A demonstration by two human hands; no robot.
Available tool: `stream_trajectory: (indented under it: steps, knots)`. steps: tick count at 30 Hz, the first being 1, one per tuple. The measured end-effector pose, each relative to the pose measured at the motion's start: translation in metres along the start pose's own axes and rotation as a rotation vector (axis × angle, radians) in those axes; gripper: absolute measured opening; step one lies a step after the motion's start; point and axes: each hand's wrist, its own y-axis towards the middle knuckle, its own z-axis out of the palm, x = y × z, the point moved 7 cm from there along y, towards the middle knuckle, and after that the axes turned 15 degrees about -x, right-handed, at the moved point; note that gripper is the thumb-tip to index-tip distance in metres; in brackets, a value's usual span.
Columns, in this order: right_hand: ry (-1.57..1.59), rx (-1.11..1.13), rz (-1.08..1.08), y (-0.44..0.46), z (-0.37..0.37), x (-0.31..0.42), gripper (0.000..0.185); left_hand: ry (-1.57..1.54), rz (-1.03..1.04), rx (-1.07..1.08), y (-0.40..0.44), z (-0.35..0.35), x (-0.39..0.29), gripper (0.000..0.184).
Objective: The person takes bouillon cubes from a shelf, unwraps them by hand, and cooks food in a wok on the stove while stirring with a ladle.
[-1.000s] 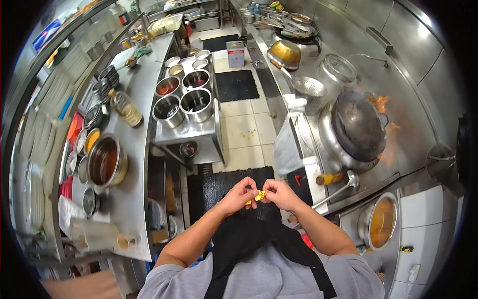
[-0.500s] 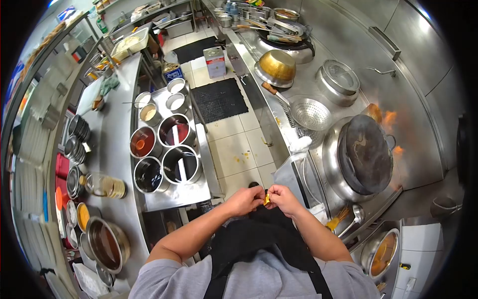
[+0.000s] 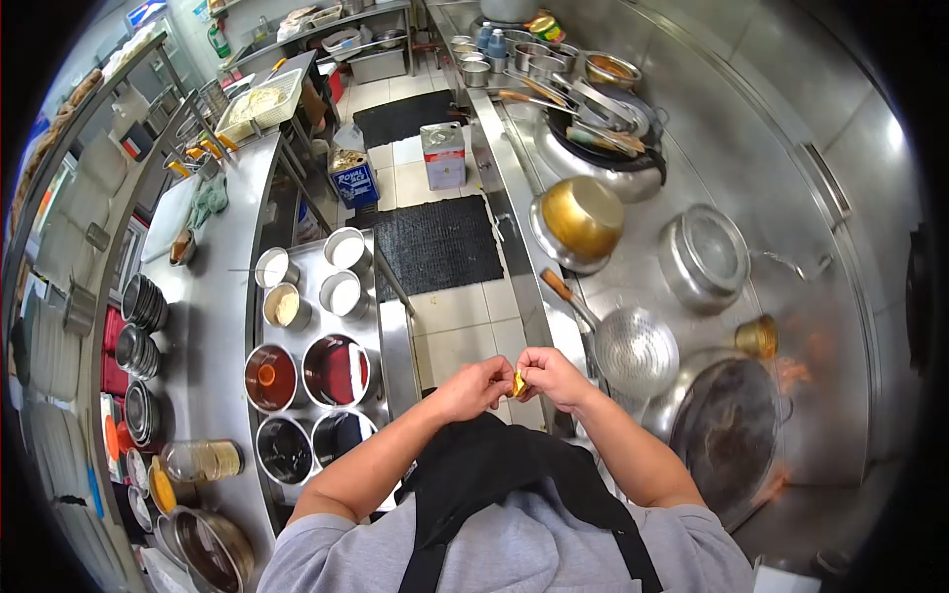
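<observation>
Both my hands meet in front of my black apron, fingertips pinched on a small shiny yellow wrapper (image 3: 518, 383). My left hand (image 3: 476, 388) grips its left side, fingers closed. On the other side my right hand (image 3: 554, 379) holds it between thumb and fingers. What lies inside the wrapper, if anything, is too small to tell. To the right of my hands rests a perforated ladle (image 3: 636, 352) with a wooden handle, beside a dark wok (image 3: 727, 430) with flames at its edge.
On the left, a steel cart (image 3: 393, 346) carries pots of dark and red liquid, next to a long counter (image 3: 213, 326) with bowls and an oil bottle (image 3: 203, 461). A golden bowl (image 3: 583, 215) sits on the stove. Black mats (image 3: 442, 245) and a tin (image 3: 443, 156) are on the floor.
The view has shifted forward along the aisle and turned, so the cart and stove sit differently in it. Both hands stay together on the yellow wrapper, which now looks more bunched than a second ago.
</observation>
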Motion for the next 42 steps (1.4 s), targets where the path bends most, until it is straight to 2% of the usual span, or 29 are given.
stream_trajectory:
  steps: [5,11,13,16,21,25,28,29,32,35,39,42]
  knots:
    - [-0.020,0.069,0.066,0.129,0.013,0.035,0.007,0.036,-0.020,-0.051,0.093,-0.069,0.045,0.006]
    - [0.064,0.047,0.090,0.296,0.023,0.117,0.005,-0.043,0.070,-0.197,0.219,-0.205,0.054,0.004]
    - [0.084,0.047,0.021,0.344,0.030,0.158,0.005,-0.075,0.165,-0.260,0.262,-0.254,0.041,0.017]
    - [0.117,0.028,-0.046,0.412,0.031,0.215,0.005,-0.109,0.202,-0.308,0.326,-0.313,0.032,0.007]
    - [0.156,0.051,-0.110,0.522,0.032,0.295,0.010,-0.089,0.219,-0.358,0.428,-0.386,0.029,0.005]
    - [0.153,0.185,-0.083,0.631,0.037,0.348,0.010,-0.280,0.075,-0.407,0.522,-0.448,0.055,0.002]
    - [0.149,0.228,-0.072,0.703,0.041,0.379,0.009,-0.662,-0.106,-0.427,0.582,-0.489,0.063,0.015]
    - [0.110,0.240,-0.086,0.726,0.043,0.397,0.009,-0.655,-0.107,-0.433,0.602,-0.503,0.055,0.015]
    - [0.049,0.289,-0.075,0.786,0.053,0.427,0.009,-0.477,-0.313,-0.460,0.652,-0.538,0.051,0.018]
    - [0.006,0.327,-0.071,0.841,0.067,0.448,0.009,-0.451,-0.300,-0.467,0.697,-0.579,0.056,0.017]
    - [0.010,0.329,-0.058,0.917,0.088,0.471,0.008,-0.552,-0.393,-0.413,0.747,-0.635,0.081,0.017]
    - [0.025,0.332,-0.038,0.981,0.106,0.488,0.008,-0.588,-0.354,-0.378,0.790,-0.688,0.104,0.020]
